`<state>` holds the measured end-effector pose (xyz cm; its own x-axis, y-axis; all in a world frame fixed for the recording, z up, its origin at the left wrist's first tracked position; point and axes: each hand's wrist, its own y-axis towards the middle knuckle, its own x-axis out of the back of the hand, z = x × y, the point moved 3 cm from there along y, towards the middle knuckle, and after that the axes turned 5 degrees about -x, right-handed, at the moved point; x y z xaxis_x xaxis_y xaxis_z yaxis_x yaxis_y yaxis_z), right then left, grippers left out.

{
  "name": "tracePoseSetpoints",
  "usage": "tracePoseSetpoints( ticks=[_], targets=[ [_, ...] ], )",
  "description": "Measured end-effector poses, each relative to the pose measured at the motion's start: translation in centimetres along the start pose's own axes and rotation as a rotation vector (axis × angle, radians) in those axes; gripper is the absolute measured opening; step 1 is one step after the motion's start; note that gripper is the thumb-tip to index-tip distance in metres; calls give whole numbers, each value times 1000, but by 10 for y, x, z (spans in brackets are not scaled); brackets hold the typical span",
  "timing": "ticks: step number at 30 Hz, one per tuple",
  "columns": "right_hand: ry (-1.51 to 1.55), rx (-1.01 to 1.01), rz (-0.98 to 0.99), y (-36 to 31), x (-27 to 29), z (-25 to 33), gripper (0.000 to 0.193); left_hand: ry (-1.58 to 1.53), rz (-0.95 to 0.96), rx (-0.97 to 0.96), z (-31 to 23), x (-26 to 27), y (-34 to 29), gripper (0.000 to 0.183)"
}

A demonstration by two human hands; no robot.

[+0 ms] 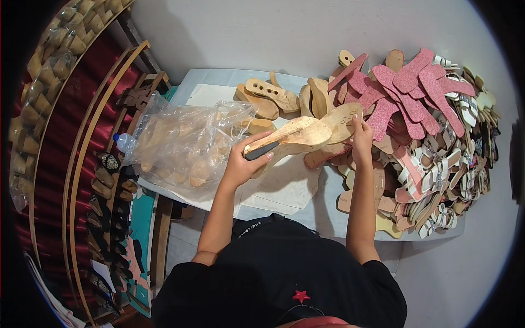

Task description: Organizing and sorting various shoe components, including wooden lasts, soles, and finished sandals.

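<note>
Over the table, both my hands hold a pale wooden shoe last (311,136) at a slant. My left hand (240,164) is wrapped round its left end, where a short black strip (261,151) shows under the fingers; I cannot tell whether it belongs to the last or is a separate tool. My right hand (362,139) pinches the far right end, a flat, rounded tan part with handwritten marks. A second last may lie against it, but the overlap hides this. Behind stand more wooden lasts (273,95), one with a row of dark holes.
A clear plastic bag (186,142) full of lasts lies left, beside a blue-capped bottle (124,142). Pink glittery sole pieces (410,93) and finished white sandals (437,180) pile up at right. White paper (279,191) covers part of the table; shoe racks (87,147) stand left.
</note>
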<state>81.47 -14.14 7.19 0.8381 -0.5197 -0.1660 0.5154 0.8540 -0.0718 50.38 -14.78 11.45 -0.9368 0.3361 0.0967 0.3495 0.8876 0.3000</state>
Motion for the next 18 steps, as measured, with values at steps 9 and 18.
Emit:
tracePoseSetpoints(
  ticks=[9,18],
  targets=[
    [42,-28,-4,-8,-8,2,31,33,-20,-24,-15,0,7,44],
    [63,-59,36,-12,-15,0,32,83,49,12,-19,-5,17,43]
  ],
)
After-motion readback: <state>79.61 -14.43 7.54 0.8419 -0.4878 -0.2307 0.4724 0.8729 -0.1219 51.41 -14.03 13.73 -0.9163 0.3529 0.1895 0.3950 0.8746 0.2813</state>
